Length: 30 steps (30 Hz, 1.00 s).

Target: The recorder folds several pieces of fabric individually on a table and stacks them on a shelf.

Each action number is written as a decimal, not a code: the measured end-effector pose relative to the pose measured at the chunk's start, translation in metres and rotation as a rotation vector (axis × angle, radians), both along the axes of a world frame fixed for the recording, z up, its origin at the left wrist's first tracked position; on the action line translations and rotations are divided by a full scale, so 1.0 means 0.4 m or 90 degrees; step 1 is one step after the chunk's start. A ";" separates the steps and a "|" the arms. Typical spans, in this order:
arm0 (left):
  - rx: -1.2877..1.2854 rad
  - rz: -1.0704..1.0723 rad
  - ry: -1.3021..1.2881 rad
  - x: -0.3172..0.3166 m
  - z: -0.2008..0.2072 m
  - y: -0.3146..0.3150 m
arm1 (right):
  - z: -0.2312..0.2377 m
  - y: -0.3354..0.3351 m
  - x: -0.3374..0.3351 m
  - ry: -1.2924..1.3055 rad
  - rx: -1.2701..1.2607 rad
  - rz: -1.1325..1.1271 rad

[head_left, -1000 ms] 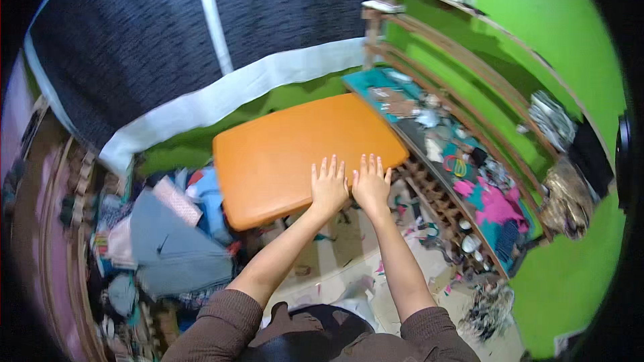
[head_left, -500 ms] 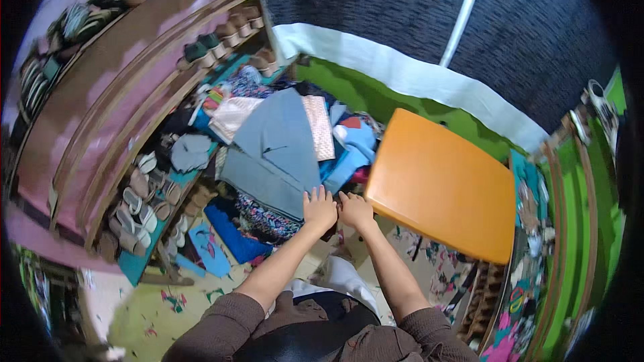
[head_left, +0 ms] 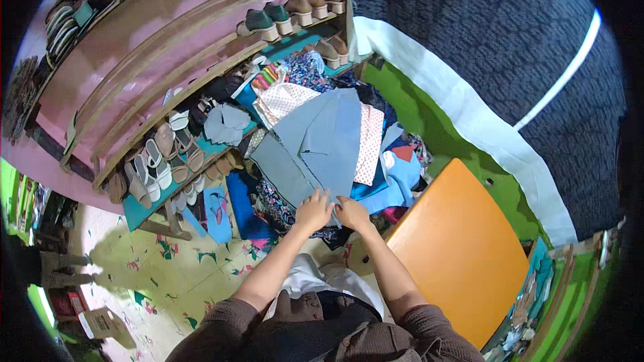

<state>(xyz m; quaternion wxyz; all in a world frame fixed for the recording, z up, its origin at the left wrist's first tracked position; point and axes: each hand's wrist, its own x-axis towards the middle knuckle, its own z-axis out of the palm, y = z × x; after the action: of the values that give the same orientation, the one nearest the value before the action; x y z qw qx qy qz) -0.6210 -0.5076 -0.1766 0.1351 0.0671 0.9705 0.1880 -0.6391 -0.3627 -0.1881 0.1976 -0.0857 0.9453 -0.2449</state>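
Pieces of grey-blue cloth (head_left: 335, 131) lie spread over a heap of fabrics in front of me. My left hand (head_left: 314, 212) rests on the near end of this cloth, its fingers stretched and a little apart. Close beside it, my right hand (head_left: 353, 215) has its fingers bent together at the cloth's near edge and seems to pinch it; its fingertips are partly hidden. A pale dotted cloth (head_left: 367, 144) shows from under the grey-blue pieces. To the right of that lies a light-blue cloth (head_left: 396, 188).
An orange tabletop or stool seat (head_left: 463, 255) stands close to my right forearm. At the left, a wooden rack (head_left: 181, 47) holds several sandals and heeled shoes. Coloured scraps (head_left: 168, 248) litter the floor. A dark curtain (head_left: 469, 33) hangs at the back right.
My view has swung to the left, so the cloth, rack and orange top sit farther right in the picture. Both hands stay at the near edge of the grey-blue cloth.
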 end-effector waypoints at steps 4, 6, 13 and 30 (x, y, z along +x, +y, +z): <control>0.090 0.099 -0.005 -0.113 -0.019 -0.073 | -0.032 -0.044 -0.074 -0.013 -0.032 0.035; 0.129 0.131 -0.014 -0.182 -0.037 -0.116 | -0.053 -0.067 -0.123 -0.045 -0.056 0.024; 0.048 0.148 -0.085 -0.492 -0.123 -0.374 | -0.184 -0.134 -0.325 0.019 -0.161 -0.111; 0.323 0.026 0.117 -0.662 -0.247 -0.338 | -0.330 -0.220 -0.556 0.036 -0.213 -0.430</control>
<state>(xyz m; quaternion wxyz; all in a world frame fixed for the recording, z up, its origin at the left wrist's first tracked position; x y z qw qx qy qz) -0.8857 -0.6428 -0.2756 0.0212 0.0961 0.9018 0.4209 -0.8615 -0.4507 -0.3199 0.0629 0.1927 0.8725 -0.4445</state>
